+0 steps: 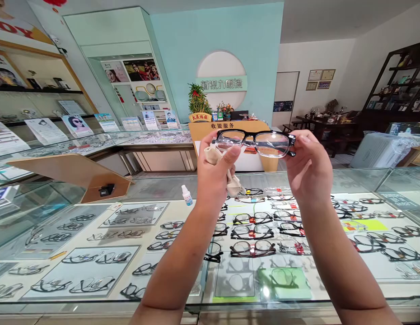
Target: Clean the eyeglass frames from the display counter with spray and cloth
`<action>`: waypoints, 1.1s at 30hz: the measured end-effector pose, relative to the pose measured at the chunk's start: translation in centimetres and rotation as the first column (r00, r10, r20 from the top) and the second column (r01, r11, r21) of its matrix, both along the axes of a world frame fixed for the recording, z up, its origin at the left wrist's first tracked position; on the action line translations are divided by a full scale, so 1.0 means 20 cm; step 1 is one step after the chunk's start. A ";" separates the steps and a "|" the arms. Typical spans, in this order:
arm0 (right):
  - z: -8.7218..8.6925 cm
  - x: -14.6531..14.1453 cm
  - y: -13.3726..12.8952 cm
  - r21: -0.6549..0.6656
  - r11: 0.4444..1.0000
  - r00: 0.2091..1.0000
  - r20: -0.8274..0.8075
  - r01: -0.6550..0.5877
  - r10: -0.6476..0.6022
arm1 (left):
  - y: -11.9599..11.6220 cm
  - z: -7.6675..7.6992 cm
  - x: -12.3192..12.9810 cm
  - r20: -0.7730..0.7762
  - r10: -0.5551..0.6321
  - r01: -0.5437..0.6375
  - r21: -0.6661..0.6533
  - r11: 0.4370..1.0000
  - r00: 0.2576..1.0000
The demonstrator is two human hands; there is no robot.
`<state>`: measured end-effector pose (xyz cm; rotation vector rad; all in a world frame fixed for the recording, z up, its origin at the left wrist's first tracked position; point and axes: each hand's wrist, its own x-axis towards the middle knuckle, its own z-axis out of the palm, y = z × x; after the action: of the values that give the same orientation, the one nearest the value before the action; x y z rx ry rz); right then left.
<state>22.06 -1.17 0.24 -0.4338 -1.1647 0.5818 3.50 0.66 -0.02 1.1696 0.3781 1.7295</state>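
Note:
A pair of glasses with a black upper rim and clear lower rim is held up above the glass counter, lenses facing me. My left hand grips its left end, with the thumb at the lens. A beige cloth is bunched in the same hand and hangs below the palm. My right hand pinches the right end of the frame near the hinge, between thumb and fingers. On the counter, left of my left forearm, a small white spray bottle stands upright.
The glass display counter holds rows of glasses below my arms. A wooden stand is at the left. Further back are a cash desk with a plant, a side showcase, and a wrapped silver case at the right.

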 end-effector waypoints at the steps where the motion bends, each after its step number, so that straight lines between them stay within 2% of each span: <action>1: -0.01 0.00 0.00 0.010 1.000 0.999 0.038 0.003 -0.003 | 0.00 0.01 0.00 0.019 -0.090 0.091 -0.040 0.995 0.996; 3: -0.02 0.00 0.01 0.055 0.997 0.987 0.153 0.048 -0.056 | 0.01 0.03 -0.01 0.036 -0.283 0.286 -0.137 0.949 0.958; 6: -0.03 -0.03 -0.01 0.225 0.963 0.917 0.335 0.146 -0.217 | 0.02 0.03 -0.01 0.040 -0.504 0.491 -0.306 0.816 0.862; 9: -0.02 -0.06 -0.04 0.372 0.906 0.833 0.421 0.202 -0.359 | 0.04 0.02 -0.01 0.089 -0.614 0.593 -0.399 0.699 0.784; 12: -0.02 -0.06 -0.05 0.439 0.872 0.792 0.443 0.217 -0.421 | 0.04 0.00 -0.02 0.135 -0.678 0.660 -0.425 0.619 0.723; 14: -0.02 -0.06 -0.04 0.458 0.864 0.787 0.445 0.210 -0.427 | 0.05 0.00 -0.03 0.106 -0.700 0.663 -0.447 0.601 0.706; 15: -0.03 -0.06 -0.04 0.460 0.863 0.787 0.445 0.208 -0.427 | 0.05 0.00 -0.02 0.068 -0.702 0.648 -0.455 0.611 0.709; 17: -0.03 -0.05 -0.03 0.455 0.862 0.789 0.434 0.224 -0.434 | 0.06 -0.01 -0.02 -0.051 -0.669 0.584 -0.441 0.681 0.741; 19: -0.04 -0.05 -0.03 0.420 0.864 0.784 0.422 0.277 -0.456 | 0.07 -0.04 -0.01 -0.214 -0.548 0.454 -0.363 0.813 0.809; 21: -0.05 -0.04 -0.04 0.359 0.871 0.775 0.420 0.336 -0.473 | 0.10 -0.06 -0.01 -0.379 -0.325 0.251 -0.232 0.940 0.867; 23: -0.05 -0.03 -0.04 0.305 0.881 0.768 0.438 0.361 -0.467 | 0.13 -0.07 -0.03 -0.481 -0.040 0.003 -0.078 0.997 0.876; 24: -0.05 -0.02 -0.04 0.290 0.888 0.762 0.460 0.356 -0.455 | 0.15 -0.06 -0.06 -0.497 0.109 -0.125 0.002 0.992 0.861; 25: -0.04 -0.01 -0.03 0.286 0.896 0.750 0.493 0.340 -0.442 | 0.17 -0.05 -0.08 -0.486 0.258 -0.251 0.082 0.965 0.835; 27: -0.04 0.01 0.00 0.274 0.918 0.682 0.615 0.286 -0.396 | 0.20 -0.02 -0.16 -0.417 0.507 -0.448 0.239 0.862 0.754; 28: -0.05 0.02 0.02 0.250 0.934 0.616 0.703 0.255 -0.356 | 0.21 0.00 -0.20 -0.377 0.590 -0.510 0.299 0.807 0.714; 29: -0.06 0.02 0.04 0.208 0.951 0.527 0.795 0.230 -0.301 | 0.21 0.02 -0.24 -0.338 0.649 -0.552 0.346 0.759 0.681; 31: -0.10 0.02 0.10 0.080 0.972 0.293 0.945 0.223 -0.145 | 0.20 0.06 -0.31 -0.263 0.719 -0.608 0.394 0.689 0.643; 33: -0.15 -0.01 0.16 -0.063 0.957 0.059 0.997 0.284 0.049 | 0.17 0.08 -0.35 -0.194 0.747 -0.626 0.438 0.645 0.635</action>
<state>21.87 2.08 -2.66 -1.3104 -2.4311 0.1647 -3.52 3.97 1.68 1.7622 0.8943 2.3120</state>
